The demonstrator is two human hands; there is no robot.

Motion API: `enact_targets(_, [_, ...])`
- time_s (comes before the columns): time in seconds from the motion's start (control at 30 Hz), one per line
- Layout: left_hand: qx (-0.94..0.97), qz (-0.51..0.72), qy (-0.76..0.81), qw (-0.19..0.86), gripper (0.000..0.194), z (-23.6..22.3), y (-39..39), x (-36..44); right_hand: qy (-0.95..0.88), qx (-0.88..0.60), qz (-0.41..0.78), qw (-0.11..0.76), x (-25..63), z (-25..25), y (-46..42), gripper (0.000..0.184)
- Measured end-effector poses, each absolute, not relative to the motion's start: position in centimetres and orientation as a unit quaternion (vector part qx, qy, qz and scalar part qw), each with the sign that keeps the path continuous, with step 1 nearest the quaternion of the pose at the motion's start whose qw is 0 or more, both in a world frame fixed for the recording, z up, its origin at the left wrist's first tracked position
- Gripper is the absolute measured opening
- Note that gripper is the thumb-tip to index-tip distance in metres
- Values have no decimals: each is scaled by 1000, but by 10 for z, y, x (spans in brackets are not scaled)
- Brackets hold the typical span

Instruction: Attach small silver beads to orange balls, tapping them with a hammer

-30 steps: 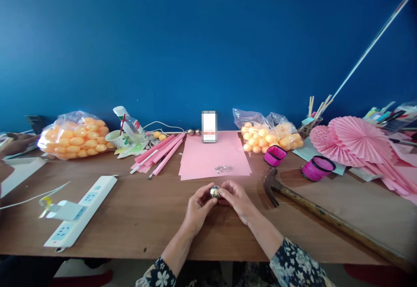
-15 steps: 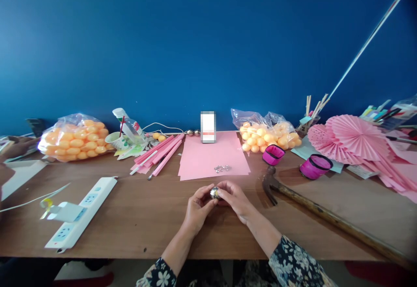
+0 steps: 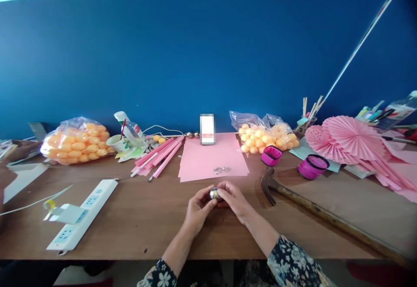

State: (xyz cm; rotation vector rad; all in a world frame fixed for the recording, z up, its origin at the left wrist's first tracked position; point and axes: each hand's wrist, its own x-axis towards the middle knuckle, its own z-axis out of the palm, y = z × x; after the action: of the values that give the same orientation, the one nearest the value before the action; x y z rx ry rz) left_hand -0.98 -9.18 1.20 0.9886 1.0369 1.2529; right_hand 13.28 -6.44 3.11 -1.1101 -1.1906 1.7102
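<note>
Both hands meet over the wooden table (image 3: 137,217), just in front of a pink paper sheet (image 3: 202,159). My left hand (image 3: 198,206) and my right hand (image 3: 233,198) pinch a small shiny silver ball (image 3: 214,193) between their fingertips. A little heap of small silver pieces (image 3: 221,169) lies on the pink sheet just beyond the hands. A phone (image 3: 207,129) stands upright at the sheet's far edge.
A hammer (image 3: 312,209) lies to the right. Two magenta cups (image 3: 312,167), pink paper fans (image 3: 352,141) and a bag of orange balls (image 3: 265,137) sit behind it. Left are pink paper strips (image 3: 159,152), a white power strip (image 3: 81,213) and another bag of orange balls (image 3: 76,143).
The hands and the ball stay put; the camera has tilted up slightly, so the scene sits a little lower.
</note>
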Motion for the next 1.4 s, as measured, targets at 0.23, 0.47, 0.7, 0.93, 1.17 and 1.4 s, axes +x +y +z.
enact_targets(0.23, [394, 551, 429, 597, 45, 11, -94, -8, -536, -466, 580, 400, 147, 43, -73, 32])
enact_targets(0.47, [396, 559, 431, 587, 43, 10, -93, -9, -722, -602, 114, 323, 259, 51, -77, 25])
enact_targets(0.7, [379, 567, 410, 606, 48, 14, -93, -8, -742, -664, -63, 63, 330, 19, -89, 38])
enact_targets(0.93, [400, 559, 440, 577, 55, 12, -93, -9, -751, -659, -27, 27, 318, 27, -90, 36])
enact_targets(1.17, [410, 549, 450, 572, 55, 15, -94, -9, -738, -662, 130, 15, 305, 40, -101, 33])
enact_targets(1.4, [407, 562, 440, 570, 43, 15, -95, -8, -660, -583, 442, 172, 266, 68, -132, 31])
